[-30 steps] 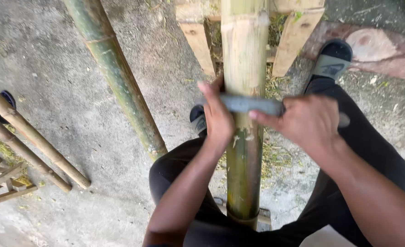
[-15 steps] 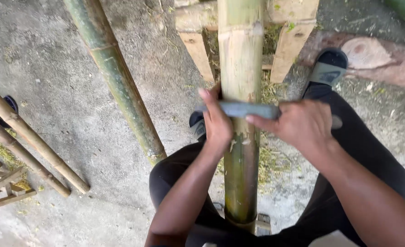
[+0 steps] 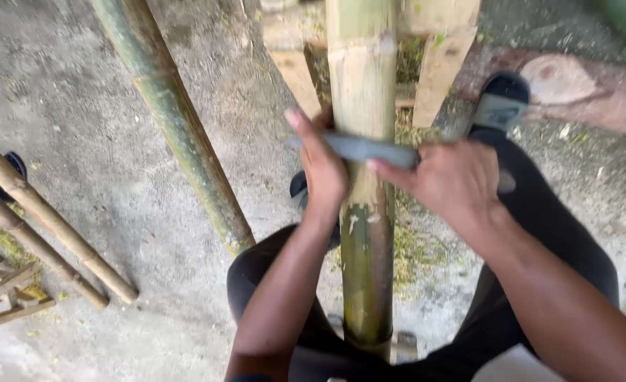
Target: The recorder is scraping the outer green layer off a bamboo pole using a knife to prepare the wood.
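Observation:
A thick bamboo pole (image 3: 364,92) runs away from me between my legs, pale and scraped at the far part, green near me. A grey blade (image 3: 369,149) lies across it. My left hand (image 3: 321,168) presses on the blade's left end, fingers stretched over it. My right hand (image 3: 454,181) is closed around the blade's right end, near its handle. The pole's far part rests on a wooden stand (image 3: 440,64).
A second green bamboo pole (image 3: 175,127) lies on the concrete floor to the left. Thinner bamboo poles (image 3: 41,219) and a small wooden frame (image 3: 2,293) lie at far left. Green shavings (image 3: 415,247) litter the floor. A log (image 3: 581,85) and my sandalled foot (image 3: 500,106) are at right.
The blade and both hands have slid a little away from me along the pole. The view has shifted slightly.

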